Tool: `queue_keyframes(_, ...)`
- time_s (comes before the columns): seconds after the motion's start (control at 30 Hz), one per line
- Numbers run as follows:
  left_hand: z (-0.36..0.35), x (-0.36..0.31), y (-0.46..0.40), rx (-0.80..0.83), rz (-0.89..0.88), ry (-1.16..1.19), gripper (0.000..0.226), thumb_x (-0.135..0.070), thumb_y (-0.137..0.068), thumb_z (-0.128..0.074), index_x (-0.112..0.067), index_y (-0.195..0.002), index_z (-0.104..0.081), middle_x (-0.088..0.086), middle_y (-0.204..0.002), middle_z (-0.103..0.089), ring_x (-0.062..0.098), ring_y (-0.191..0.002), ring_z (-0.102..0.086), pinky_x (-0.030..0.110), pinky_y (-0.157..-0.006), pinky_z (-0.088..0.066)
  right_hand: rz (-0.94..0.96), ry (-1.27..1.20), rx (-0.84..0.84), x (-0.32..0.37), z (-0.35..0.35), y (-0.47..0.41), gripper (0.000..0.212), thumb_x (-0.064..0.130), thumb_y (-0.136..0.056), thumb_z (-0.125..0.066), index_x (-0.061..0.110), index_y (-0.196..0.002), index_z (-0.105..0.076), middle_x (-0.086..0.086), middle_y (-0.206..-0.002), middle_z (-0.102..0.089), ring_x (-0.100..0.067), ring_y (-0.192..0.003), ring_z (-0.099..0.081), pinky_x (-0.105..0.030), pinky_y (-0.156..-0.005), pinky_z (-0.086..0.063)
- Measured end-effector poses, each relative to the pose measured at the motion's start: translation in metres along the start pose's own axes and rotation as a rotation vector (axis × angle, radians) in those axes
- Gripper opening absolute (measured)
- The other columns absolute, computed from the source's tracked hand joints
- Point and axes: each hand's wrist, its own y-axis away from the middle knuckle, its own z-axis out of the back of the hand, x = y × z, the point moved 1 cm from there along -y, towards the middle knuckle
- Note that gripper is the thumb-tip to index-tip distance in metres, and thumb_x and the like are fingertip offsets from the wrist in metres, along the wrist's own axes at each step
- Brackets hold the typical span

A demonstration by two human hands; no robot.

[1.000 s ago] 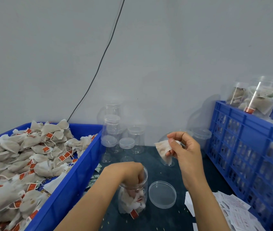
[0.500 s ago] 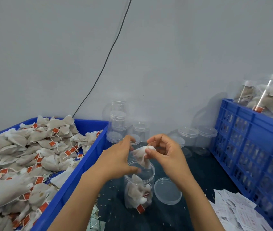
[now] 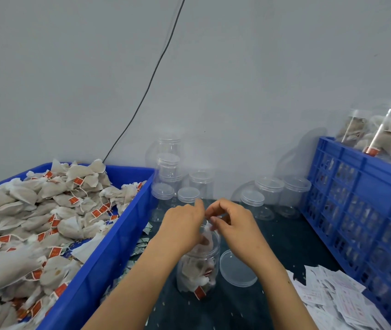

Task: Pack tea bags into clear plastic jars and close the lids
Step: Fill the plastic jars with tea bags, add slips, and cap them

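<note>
A person's two hands meet over an open clear jar (image 3: 198, 270) standing on a dark table (image 3: 273, 239); the jar is the landmark here. It is partly filled with tea bags. The left hand (image 3: 182, 226), just above the jar's mouth, has its fingers curled round a tea bag (image 3: 205, 236) that is halfway into the opening. The right hand (image 3: 234, 222), also just above the mouth, pinches the top corner of the same bag between fingertips. The jar's lid (image 3: 236, 267) lies flat on the table, touching or just beside the jar on its right. Left of the jar, a blue crate (image 3: 108, 248) is heaped with loose tea bags. Behind the jar stand empty lidded jars (image 3: 187, 184). Right of it lie paper slips (image 3: 332, 296) and a second blue crate (image 3: 361, 206).

The filling step seems under way. Next, the bag likely needs pushing down below the rim.
</note>
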Motion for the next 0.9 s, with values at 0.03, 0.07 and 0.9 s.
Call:
queue_keyframes(0.03, -0.001, 0.000, 0.000, 0.006, 0.000, 0.017, 0.050, -0.042, -0.083, -0.069, -0.017, -0.117, -0.043, 0.006, -0.111, -0.064, 0.027, -0.100, -0.062, 0.035, -0.079, -0.045, -0.007, 0.021, 0.005, -0.001, 0.002, 0.000, 0.026, -0.003, -0.089, -0.054, 0.020, -0.083, -0.065, 0.013, -0.080, -0.066, 0.000, -0.069, -0.061, -0.011, -0.067, -0.047)
queue_keyframes(0.07, -0.001, 0.000, 0.001, -0.002, -0.012, 0.031, 0.045, -0.043, -0.084, -0.068, -0.019, -0.114, -0.045, 0.003, -0.109, -0.065, 0.026, -0.098, -0.062, 0.035, -0.079, -0.046, -0.017, 0.034, 0.010, -0.003, 0.003, 0.000, 0.029, -0.005, -0.089, -0.051, 0.020, -0.082, -0.065, 0.013, -0.078, -0.066, 0.001, -0.069, -0.060, -0.012, -0.067, -0.047)
queue_keyframes(0.9, 0.032, -0.001, 0.005, 0.527, -0.061, 0.356, 0.037, 0.004, -0.088, -0.047, -0.009, -0.113, -0.070, 0.007, -0.113, -0.070, 0.020, -0.106, -0.065, 0.034, -0.097, -0.050, -0.298, 0.015, 0.145, -0.033, 0.015, -0.003, 0.035, -0.005, -0.094, -0.038, 0.014, -0.097, -0.068, -0.006, -0.096, -0.069, -0.014, -0.082, -0.067, -0.032, -0.080, -0.053)
